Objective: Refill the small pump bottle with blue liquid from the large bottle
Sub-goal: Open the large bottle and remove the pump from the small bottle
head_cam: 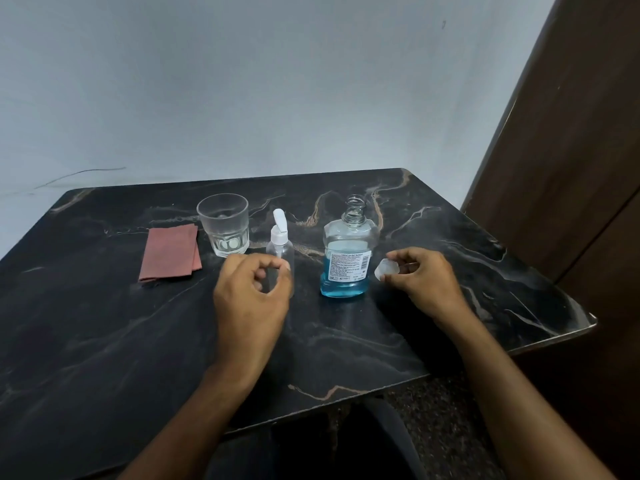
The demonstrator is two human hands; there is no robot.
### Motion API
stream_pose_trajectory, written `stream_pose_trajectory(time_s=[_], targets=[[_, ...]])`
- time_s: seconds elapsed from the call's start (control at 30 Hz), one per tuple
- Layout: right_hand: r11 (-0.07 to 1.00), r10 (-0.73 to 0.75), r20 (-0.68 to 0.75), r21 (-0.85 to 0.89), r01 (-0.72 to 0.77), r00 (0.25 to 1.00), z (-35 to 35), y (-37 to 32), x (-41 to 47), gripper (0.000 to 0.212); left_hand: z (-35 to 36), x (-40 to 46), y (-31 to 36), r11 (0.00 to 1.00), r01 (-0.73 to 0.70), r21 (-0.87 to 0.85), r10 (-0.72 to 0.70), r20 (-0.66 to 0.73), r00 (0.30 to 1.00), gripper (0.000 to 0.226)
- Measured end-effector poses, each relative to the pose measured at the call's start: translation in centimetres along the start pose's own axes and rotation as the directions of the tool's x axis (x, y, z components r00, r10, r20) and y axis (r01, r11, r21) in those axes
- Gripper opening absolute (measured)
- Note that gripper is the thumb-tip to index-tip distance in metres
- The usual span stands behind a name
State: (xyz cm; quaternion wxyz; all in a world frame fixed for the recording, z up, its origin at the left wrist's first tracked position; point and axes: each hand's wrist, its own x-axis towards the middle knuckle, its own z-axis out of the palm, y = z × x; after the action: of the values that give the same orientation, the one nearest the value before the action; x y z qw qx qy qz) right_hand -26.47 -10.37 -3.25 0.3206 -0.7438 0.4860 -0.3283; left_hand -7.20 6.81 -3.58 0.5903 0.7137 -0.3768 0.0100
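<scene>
The small pump bottle (280, 261) stands mid-worktop, large bottle (347, 258) uncapped at its 3 o'clock; left hand (251, 299) fingers curl loosely before it, gripping nothing; right hand (420, 280) pinches the cap (387, 269); light, tippy plastic, best held round the body.

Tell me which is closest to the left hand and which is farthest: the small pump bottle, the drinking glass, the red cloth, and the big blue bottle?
From the left hand:
1. Small pump bottle, right at its fingertips.
2. Drinking glass behind it, and large bottle to its right: too close to call.
3. Red cloth, far left.
</scene>
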Motion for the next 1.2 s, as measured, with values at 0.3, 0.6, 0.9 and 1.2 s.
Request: stream_pose_trajectory(time_s=[0.3,0.6,0.9,1.2], targets=[[0.961,-0.041,0.071,-0.270,0.059,0.997,0.2,-0.3,-0.4,0.044,0.0,0.4,-1.1,0.999,0.049,0.023,-0.050,0.052,0.997,0.056],[0.958,-0.272,-0.381,-0.019,0.286,0.884,-1.0,-7.4,-4.0,0.026,0.5,1.5,-1.4,0.991,0.135,-0.005,-0.133,0.157,0.979,0.076],[0.962,-0.241,-0.116,0.104,0.253,0.964,7.7,-13.1,-6.3,0.036,-0.1,0.9,-0.3,0.989,0.123,-0.086,-0.120,0.033,0.992,0.029],[0.968,-0.219,-0.126,0.099,0.231,0.968,8.0,-14.4,-4.9,0.032,-1.0,0.4,0.2,0.998,0.029,-0.061,-0.026,0.059,0.998,0.035]])
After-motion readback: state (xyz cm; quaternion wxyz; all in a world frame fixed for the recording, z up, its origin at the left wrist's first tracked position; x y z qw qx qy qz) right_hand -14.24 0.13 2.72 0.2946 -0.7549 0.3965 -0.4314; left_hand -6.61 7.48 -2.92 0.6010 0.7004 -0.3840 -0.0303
